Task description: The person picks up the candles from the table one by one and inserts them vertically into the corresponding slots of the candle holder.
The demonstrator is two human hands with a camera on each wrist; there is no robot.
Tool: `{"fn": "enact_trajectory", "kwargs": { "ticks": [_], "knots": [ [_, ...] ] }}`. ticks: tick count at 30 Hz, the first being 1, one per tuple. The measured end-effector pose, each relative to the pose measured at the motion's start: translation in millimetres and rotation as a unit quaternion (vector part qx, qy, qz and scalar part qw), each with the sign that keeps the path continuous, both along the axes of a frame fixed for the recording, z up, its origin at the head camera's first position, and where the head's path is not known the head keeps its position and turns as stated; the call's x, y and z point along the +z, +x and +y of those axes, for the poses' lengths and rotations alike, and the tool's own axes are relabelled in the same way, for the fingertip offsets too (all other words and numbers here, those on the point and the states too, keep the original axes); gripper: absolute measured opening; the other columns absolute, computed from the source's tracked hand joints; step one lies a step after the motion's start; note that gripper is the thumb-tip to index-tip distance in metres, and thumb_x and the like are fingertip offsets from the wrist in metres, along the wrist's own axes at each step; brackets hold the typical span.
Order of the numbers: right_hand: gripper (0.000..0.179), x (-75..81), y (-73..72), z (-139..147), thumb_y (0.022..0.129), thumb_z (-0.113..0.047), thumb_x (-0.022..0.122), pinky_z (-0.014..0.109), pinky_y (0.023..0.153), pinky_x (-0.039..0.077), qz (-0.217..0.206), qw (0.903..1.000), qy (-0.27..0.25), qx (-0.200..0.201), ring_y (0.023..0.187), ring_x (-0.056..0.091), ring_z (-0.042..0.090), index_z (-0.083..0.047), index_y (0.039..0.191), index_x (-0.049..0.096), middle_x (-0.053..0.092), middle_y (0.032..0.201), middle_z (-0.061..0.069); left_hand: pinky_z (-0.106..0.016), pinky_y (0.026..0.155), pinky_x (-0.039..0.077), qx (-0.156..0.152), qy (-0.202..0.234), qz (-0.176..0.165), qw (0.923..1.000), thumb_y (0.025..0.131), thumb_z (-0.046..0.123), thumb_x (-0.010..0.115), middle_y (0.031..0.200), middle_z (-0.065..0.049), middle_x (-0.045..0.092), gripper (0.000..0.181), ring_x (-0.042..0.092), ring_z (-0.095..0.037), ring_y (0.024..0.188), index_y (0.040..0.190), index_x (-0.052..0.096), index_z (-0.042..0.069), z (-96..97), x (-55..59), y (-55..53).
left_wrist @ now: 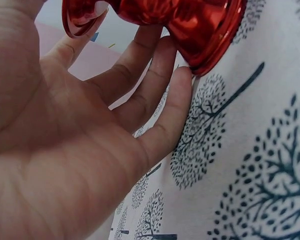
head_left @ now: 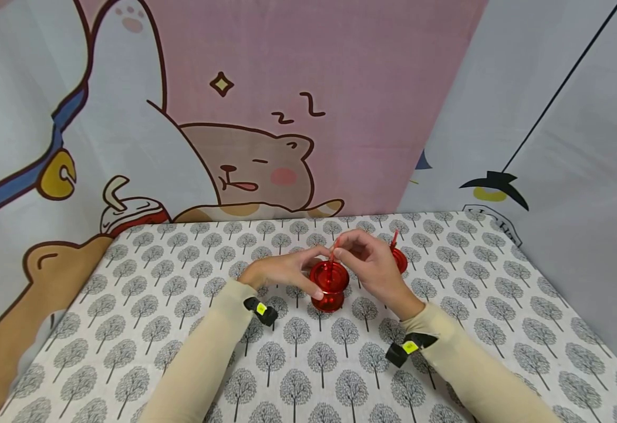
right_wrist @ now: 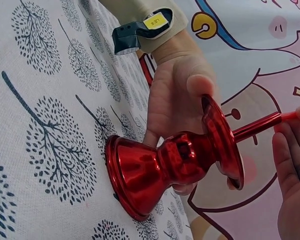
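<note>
A shiny red candle holder [head_left: 330, 302], with a wide dish on a waisted foot, stands upright on the patterned cloth. My left hand [head_left: 280, 270] holds it from the left; the thumb lies at the dish rim and the other fingers reach behind. In the left wrist view those fingers curve against the holder's narrow waist [left_wrist: 147, 11]. My right hand [head_left: 374, 267] pinches a thin red stick [right_wrist: 288, 115] between thumb and fingertips, right at the top of the tube [right_wrist: 257, 126] that rises from the dish.
A second red holder [head_left: 400, 261] with an upright red stick [head_left: 395, 238] stands behind my right hand, partly hidden by it. The tree-print cloth [head_left: 297, 388] covers the table. A cartoon-printed curtain [head_left: 371, 106] hangs along the back and sides.
</note>
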State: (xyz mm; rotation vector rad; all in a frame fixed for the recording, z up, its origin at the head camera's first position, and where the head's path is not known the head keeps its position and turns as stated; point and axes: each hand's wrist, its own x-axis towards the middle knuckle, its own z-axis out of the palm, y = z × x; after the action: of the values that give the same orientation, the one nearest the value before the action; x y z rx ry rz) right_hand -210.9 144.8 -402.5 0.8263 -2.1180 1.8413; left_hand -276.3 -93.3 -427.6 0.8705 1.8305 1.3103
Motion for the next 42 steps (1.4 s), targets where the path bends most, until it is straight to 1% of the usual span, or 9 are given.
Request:
{"fn": "enact_trajectory", "kwargs": {
  "ticks": [2, 8, 14, 20, 26, 34, 39, 42],
  "knots": [
    [0.009, -0.2, -0.1, -0.1, 0.101, 0.008, 0.072, 0.024, 0.076, 0.058, 0.003, 1.0, 0.002, 0.001, 0.085, 0.068, 0.022, 0.004, 0.11, 0.07, 0.071, 0.098, 0.009, -0.044, 0.115, 0.05, -0.001, 0.0, 0.0, 1.0, 0.092, 0.008, 0.087, 0.14, -0.011, 0.069, 0.078, 0.068, -0.026, 0.13, 0.156, 0.044, 0.016, 0.2, 0.3, 0.2],
    [0.01, -0.3, -0.9, -0.6, 0.101, 0.009, 0.072, 0.023, 0.075, 0.057, 0.029, 0.9995, 0.014, 0.005, 0.084, 0.066, 0.015, 0.004, 0.109, 0.07, 0.071, 0.098, 0.015, -0.042, 0.112, 0.052, -0.003, 0.0, 0.003, 1.0, 0.092, 0.007, 0.086, 0.139, -0.011, 0.07, 0.077, 0.069, -0.025, 0.129, 0.156, 0.044, 0.016, 0.8, 0.7, 0.3],
    [0.011, 1.9, -0.6, -2.6, 0.101, 0.009, 0.072, 0.024, 0.08, 0.058, 0.05, 0.9983, 0.028, 0.009, 0.087, 0.067, 0.017, 0.003, 0.11, 0.07, 0.072, 0.099, 0.019, -0.042, 0.113, 0.052, -0.004, 0.003, -0.007, 1.0, 0.092, 0.006, 0.086, 0.141, -0.011, 0.069, 0.079, 0.068, -0.026, 0.13, 0.158, 0.043, 0.016, -0.8, 1.5, 0.9],
    [0.011, 1.1, -0.7, -2.8, 0.101, 0.009, 0.072, 0.024, 0.08, 0.058, 0.056, 0.9978, 0.036, 0.008, 0.087, 0.066, 0.017, 0.002, 0.11, 0.07, 0.073, 0.099, 0.019, -0.041, 0.113, 0.051, -0.003, 0.001, -0.005, 1.0, 0.092, 0.006, 0.086, 0.143, -0.01, 0.068, 0.079, 0.068, -0.025, 0.13, 0.158, 0.043, 0.016, -0.9, -0.9, -0.1],
    [0.01, -2.3, -2.8, -2.5, 0.101, 0.009, 0.072, 0.023, 0.078, 0.057, 0.068, 0.9969, 0.037, 0.012, 0.085, 0.065, 0.017, 0.003, 0.108, 0.07, 0.072, 0.098, 0.022, -0.041, 0.112, 0.052, -0.003, -0.006, -0.003, 1.0, 0.093, 0.007, 0.087, 0.139, -0.01, 0.07, 0.08, 0.07, -0.025, 0.127, 0.159, 0.043, 0.017, 0.0, 0.3, 1.2],
    [0.01, -3.4, -3.8, -1.3, 0.1, 0.011, 0.071, 0.023, 0.076, 0.057, 0.074, 0.9962, 0.045, 0.01, 0.083, 0.064, 0.017, 0.003, 0.108, 0.07, 0.073, 0.097, 0.014, -0.041, 0.112, 0.052, -0.005, -0.01, 0.0, 0.9999, 0.093, 0.009, 0.087, 0.139, -0.009, 0.07, 0.081, 0.07, -0.025, 0.126, 0.16, 0.042, 0.017, 0.3, 1.9, 1.1],
    [0.009, -2.3, -4.0, -0.7, 0.101, 0.009, 0.071, 0.023, 0.078, 0.057, 0.088, 0.9947, 0.05, 0.017, 0.082, 0.064, 0.017, 0.004, 0.108, 0.07, 0.072, 0.096, 0.018, -0.042, 0.113, 0.051, -0.006, -0.009, 0.003, 0.9999, 0.093, 0.009, 0.087, 0.139, -0.009, 0.07, 0.081, 0.07, -0.025, 0.127, 0.16, 0.042, 0.017, -0.2, 1.6, -0.2],
    [0.01, -2.6, -4.8, -1.1, 0.1, 0.011, 0.071, 0.023, 0.079, 0.057, 0.099, 0.9936, 0.051, 0.018, 0.082, 0.064, 0.016, 0.004, 0.108, 0.07, 0.072, 0.095, 0.018, -0.043, 0.114, 0.05, -0.006, -0.009, 0.006, 0.9999, 0.092, 0.01, 0.088, 0.139, -0.008, 0.07, 0.081, 0.07, -0.025, 0.127, 0.16, 0.043, 0.017, -0.6, 1.3, -0.4]
  ]
}}
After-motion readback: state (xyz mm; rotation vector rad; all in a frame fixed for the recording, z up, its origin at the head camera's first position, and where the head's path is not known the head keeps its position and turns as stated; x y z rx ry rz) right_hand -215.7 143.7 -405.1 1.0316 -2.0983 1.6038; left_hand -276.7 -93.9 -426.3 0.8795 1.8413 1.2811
